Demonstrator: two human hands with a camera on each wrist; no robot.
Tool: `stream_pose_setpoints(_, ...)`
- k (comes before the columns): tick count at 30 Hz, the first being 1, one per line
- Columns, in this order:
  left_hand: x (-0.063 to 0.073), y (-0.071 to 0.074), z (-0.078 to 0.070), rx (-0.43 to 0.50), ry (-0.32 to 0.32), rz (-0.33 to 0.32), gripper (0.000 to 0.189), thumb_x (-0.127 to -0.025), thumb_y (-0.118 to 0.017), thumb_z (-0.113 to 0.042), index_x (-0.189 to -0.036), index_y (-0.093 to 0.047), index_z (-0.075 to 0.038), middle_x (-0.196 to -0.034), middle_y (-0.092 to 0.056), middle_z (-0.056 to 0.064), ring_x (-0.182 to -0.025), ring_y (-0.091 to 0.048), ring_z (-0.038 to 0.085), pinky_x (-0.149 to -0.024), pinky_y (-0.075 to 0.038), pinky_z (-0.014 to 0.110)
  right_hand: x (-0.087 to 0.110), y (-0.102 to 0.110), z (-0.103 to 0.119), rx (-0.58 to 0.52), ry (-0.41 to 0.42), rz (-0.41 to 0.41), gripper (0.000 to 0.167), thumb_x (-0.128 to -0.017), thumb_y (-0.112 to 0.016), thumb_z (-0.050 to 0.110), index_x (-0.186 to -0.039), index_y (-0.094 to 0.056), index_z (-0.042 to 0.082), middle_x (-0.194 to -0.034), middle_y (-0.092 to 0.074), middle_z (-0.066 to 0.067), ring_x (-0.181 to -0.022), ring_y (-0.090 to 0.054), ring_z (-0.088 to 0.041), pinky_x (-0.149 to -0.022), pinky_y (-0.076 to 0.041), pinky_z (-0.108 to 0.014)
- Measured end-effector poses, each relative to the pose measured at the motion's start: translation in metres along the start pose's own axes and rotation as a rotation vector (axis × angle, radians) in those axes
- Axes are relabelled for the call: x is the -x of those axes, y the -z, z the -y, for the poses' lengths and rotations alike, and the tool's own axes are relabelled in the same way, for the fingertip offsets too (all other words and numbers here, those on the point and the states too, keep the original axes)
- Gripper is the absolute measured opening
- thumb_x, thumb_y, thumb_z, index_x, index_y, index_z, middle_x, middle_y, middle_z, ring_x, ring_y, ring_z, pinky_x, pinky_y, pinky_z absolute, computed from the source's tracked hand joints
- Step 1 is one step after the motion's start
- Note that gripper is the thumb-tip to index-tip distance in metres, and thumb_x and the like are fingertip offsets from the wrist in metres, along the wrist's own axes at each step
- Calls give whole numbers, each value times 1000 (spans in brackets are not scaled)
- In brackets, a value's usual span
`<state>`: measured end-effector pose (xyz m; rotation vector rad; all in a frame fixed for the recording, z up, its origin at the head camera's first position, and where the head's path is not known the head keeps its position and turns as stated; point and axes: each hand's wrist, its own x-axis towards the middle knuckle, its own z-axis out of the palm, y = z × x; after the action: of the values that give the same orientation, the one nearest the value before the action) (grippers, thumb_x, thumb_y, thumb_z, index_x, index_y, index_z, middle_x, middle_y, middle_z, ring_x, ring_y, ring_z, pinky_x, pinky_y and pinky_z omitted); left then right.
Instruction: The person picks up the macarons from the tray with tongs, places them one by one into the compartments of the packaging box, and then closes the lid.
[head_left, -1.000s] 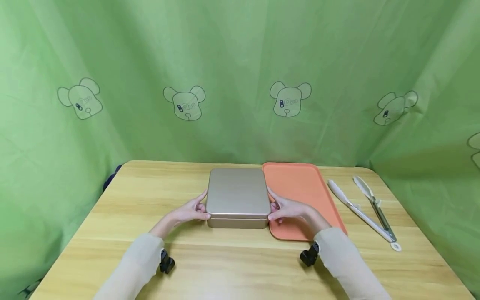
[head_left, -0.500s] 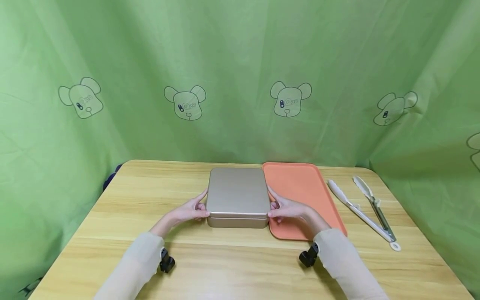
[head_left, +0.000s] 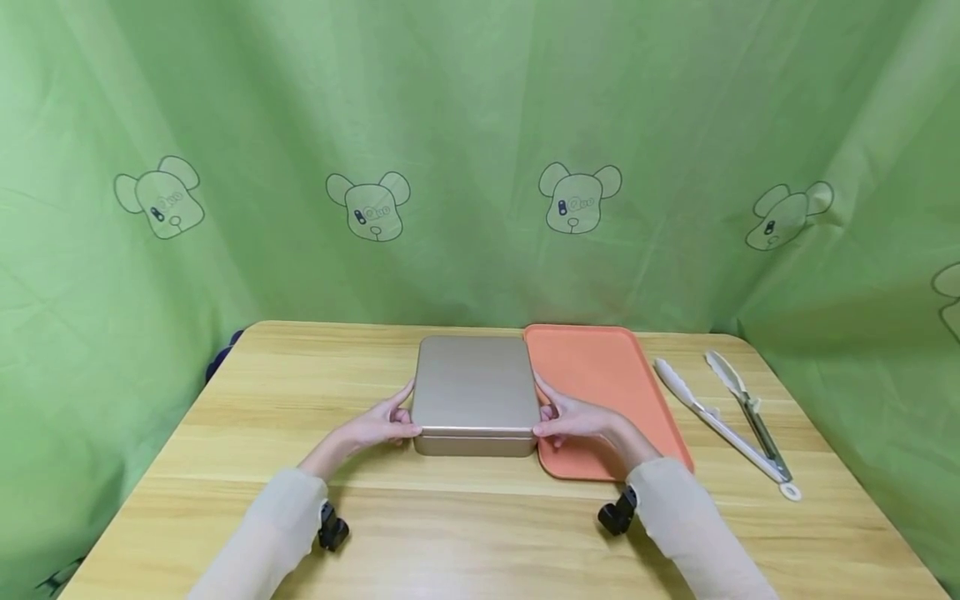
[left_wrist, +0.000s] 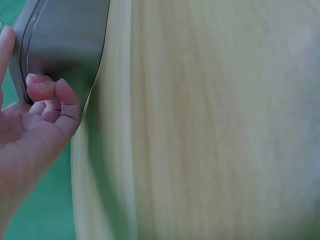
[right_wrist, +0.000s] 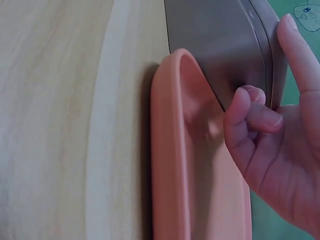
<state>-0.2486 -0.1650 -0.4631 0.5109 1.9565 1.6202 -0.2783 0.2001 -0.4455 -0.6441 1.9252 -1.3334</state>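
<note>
A closed, bronze-coloured metal box (head_left: 477,385) with a lid stands on the table, its right side against the orange tray. My left hand (head_left: 382,422) grips it at the left side, thumb at the near corner and index finger stretched along the lid's edge. Opposite, my right hand (head_left: 573,417) holds the box's right side in the same way, above the tray. Both wrist views show the other fingers curled inward beside the box wall, below the lid seam (right_wrist: 264,52). Inside the box nothing can be seen.
The orange tray (head_left: 600,367) lies right of the box, partly under my right hand. Farther right, spread tongs (head_left: 738,442) with pale tips rest on the wooden table (head_left: 465,533). A green curtain (head_left: 472,267) hangs behind the table and at both sides.
</note>
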Motion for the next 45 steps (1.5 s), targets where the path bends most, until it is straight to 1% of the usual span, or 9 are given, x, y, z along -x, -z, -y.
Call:
stream_pose_setpoints(7, 1, -1, -4, -7, 2, -12, 93, -86, -61, -12, -145, 10, -11, -73, -47, 0, -57, -40, 9, -58, -40, 20, -2, 1, 0, -3, 5, 5, 102, -87, -61, 17, -141, 26, 22, -81, -45, -7, -61, -52, -18, -57, -48, -25)
stream_pose_setpoints(10, 1, -1, -6, -18, 3, -13, 94, -86, -61, -13, -145, 12, -12, -74, -49, 0, -59, -41, 9, -58, -41, 20, -2, 4, -2, -5, 36, 13, 101, -88, -60, 15, -141, 26, 19, -79, -45, -6, -62, -51, -18, -56, -47, -25)
stream_pose_setpoints(13, 0, 2, -8, -25, -6, -29, 95, -86, -61, -12, -145, 14, -14, -75, -49, 0, -62, -43, 10, -59, -42, 20, -2, 8, -2, 31, 65, -12, 99, -89, -58, 13, -141, 26, 13, -76, -46, -5, -61, -49, -18, -56, -47, -26)
stream_pose_setpoints(17, -7, 9, -10, -67, -36, -51, 94, -85, -62, -10, -146, 9, -16, -75, -50, 1, -65, -44, 10, -60, -42, 21, -7, 13, 2, 89, 51, -66, 95, -88, -60, 18, -144, 17, 19, -74, -43, -3, -60, -43, -18, -57, -45, -27)
stream_pose_setpoints(21, -14, 16, -11, -123, -38, -22, 92, -84, -64, -13, -147, 2, -15, -74, -49, 0, -66, -43, 11, -60, -41, 21, -14, 17, 8, 161, 8, -67, 93, -86, -63, 24, -147, 7, 25, -75, -40, -3, -63, -42, -18, -61, -44, -30)
stream_pose_setpoints(25, -17, 17, -12, -147, -16, 19, 91, -84, -65, -14, -147, 1, -14, -73, -49, 0, -65, -42, 12, -59, -41, 22, -17, 19, 9, 216, -44, -31, 94, -85, -64, 27, -147, 7, 24, -77, -42, -5, -65, -47, -21, -64, -47, -32)
stream_pose_setpoints(34, -19, 16, -16, -188, 16, 24, 92, -83, -66, -17, -148, -1, -18, -66, -44, -3, -55, -36, 7, -52, -34, 20, -16, 23, 9, 193, -86, -35, 97, -82, -67, 29, -146, 6, 31, -74, -43, -3, -67, -42, -18, -64, -43, -28)
stream_pose_setpoints(39, -17, 14, -16, -244, 46, 88, 94, -85, -64, -21, -147, 6, -16, -59, -40, -5, -48, -33, 6, -48, -32, 19, -14, 20, 4, 169, -89, 21, 97, -84, -66, 25, -146, 10, 29, -70, -37, 0, -65, -37, -14, -62, -37, -24)
stream_pose_setpoints(45, -17, 17, -20, -216, 79, 108, 92, -87, -61, -20, -147, 8, -21, -57, -39, -3, -44, -28, 5, -45, -28, 20, -16, 22, 8, 193, -96, 16, 95, -85, -64, 27, -145, 9, 33, -67, -35, 2, -65, -35, -14, -68, -35, -25)
